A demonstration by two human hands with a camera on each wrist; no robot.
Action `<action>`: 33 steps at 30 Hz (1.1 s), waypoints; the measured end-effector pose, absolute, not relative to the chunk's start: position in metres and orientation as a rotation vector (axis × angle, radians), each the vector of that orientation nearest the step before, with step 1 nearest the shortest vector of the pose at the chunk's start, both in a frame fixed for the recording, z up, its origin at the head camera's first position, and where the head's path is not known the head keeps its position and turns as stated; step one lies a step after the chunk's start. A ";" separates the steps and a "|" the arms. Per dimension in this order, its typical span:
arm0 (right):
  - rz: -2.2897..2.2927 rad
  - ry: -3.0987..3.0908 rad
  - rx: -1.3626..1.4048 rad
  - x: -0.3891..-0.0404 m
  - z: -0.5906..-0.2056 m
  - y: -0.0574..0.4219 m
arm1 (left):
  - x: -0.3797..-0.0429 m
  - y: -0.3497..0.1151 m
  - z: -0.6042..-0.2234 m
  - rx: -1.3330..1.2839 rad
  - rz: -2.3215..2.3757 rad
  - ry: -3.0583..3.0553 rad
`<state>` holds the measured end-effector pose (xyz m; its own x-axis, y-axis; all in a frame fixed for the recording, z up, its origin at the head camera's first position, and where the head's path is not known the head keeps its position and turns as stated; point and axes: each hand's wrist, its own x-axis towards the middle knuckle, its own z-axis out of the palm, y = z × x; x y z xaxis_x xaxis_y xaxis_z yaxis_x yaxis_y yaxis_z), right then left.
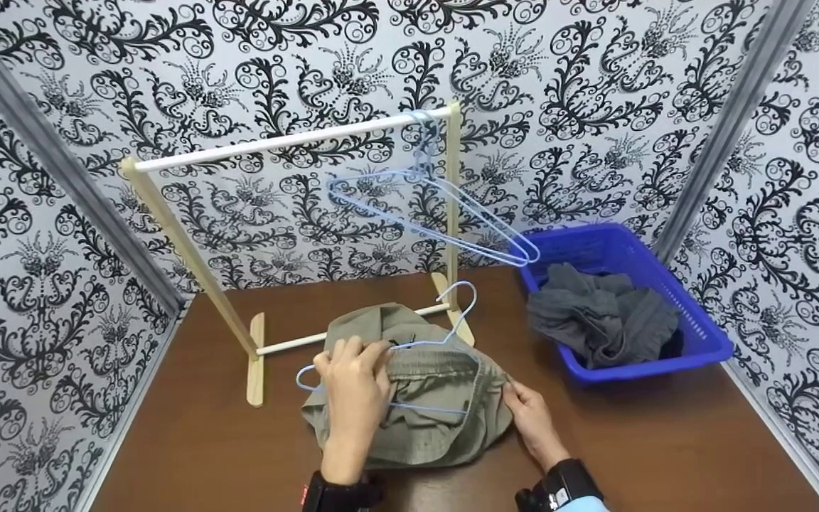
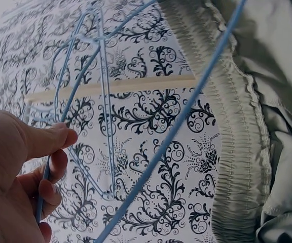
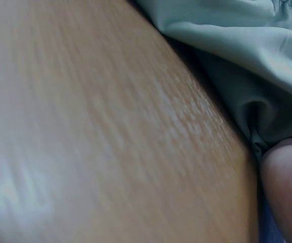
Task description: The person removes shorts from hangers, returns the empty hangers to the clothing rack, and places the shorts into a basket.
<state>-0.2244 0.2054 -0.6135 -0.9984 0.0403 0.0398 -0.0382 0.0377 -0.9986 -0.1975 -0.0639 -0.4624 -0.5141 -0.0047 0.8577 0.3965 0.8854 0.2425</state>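
In the head view, olive elastic-waist pants (image 1: 395,448) lie bunched on the table below the rack, their waist opening facing up. A light-blue hanger (image 1: 427,408) sits partly within that opening, hook up and to the right. My left hand (image 1: 356,384) pinches the hanger's upper wire near its left shoulder; in the left wrist view thumb and fingers close round the wire, and the gathered waistband (image 2: 240,152) is to the right. My right hand (image 1: 534,423) grips the pants' right edge between thumb and fingers. In the right wrist view only a fingertip-like part (image 3: 288,182) shows against the cloth.
A wooden rack with a white rod (image 1: 288,141) stands behind the pants. Blue hangers (image 1: 498,257) hang at its right end. On the right, a blue basket (image 1: 701,355) holds dark grey cloth (image 1: 601,313). Patterned walls surround the brown table (image 1: 189,441).
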 end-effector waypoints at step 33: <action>2.152 -2.227 -0.089 -0.226 -0.612 0.204 | -0.187 -0.090 -0.456 -0.236 -0.692 -1.993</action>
